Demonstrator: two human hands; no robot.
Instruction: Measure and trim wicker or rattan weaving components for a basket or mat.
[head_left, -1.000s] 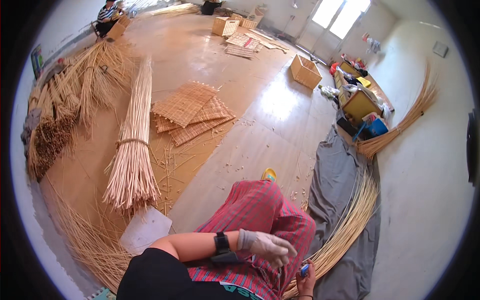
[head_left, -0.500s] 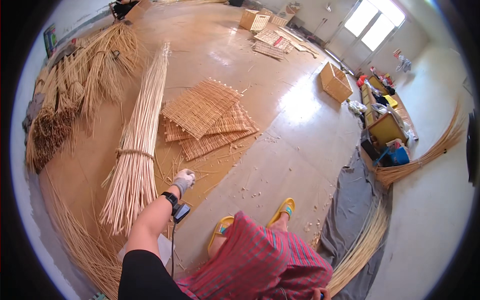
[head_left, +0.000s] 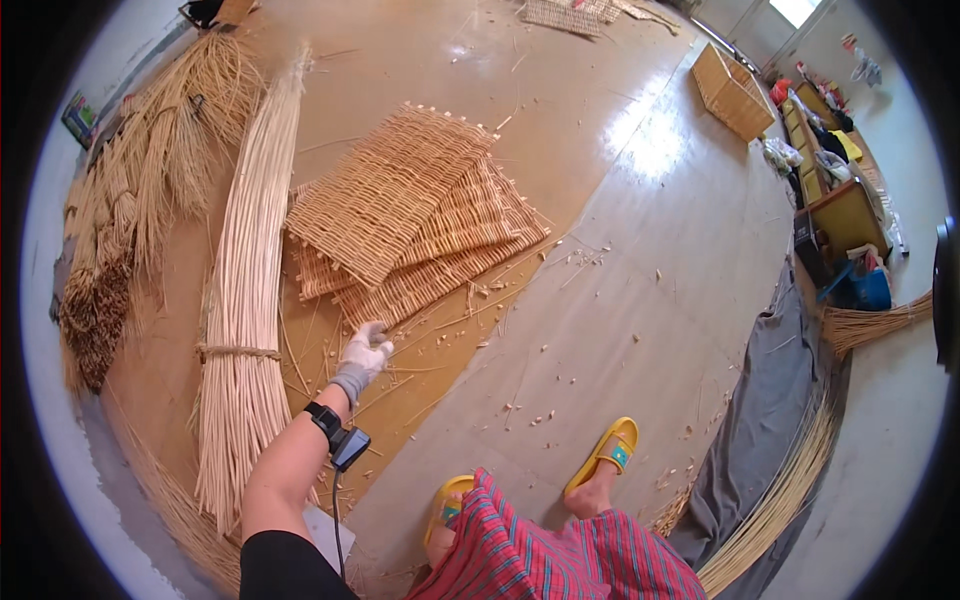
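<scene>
My left hand, in a white-and-grey glove with a black band and small device on the wrist, reaches forward, fingers apart and slightly curled, at the near edge of a stack of woven tan mats. I cannot tell if it touches them. A long bundle of pale rods, tied with a band, lies left of it. My right hand is out of view. My legs, in red striped cloth, and yellow slippers are below.
Loose rod bundles line the left wall. A wicker box and a cluttered cabinet stand at right. Grey cloth with long rods lies near right. Offcuts are scattered over the floor.
My left hand has moved from over my lap forward to the mats. My right hand, earlier holding a small blue object, has left the view. The camera now faces further down toward the floor.
</scene>
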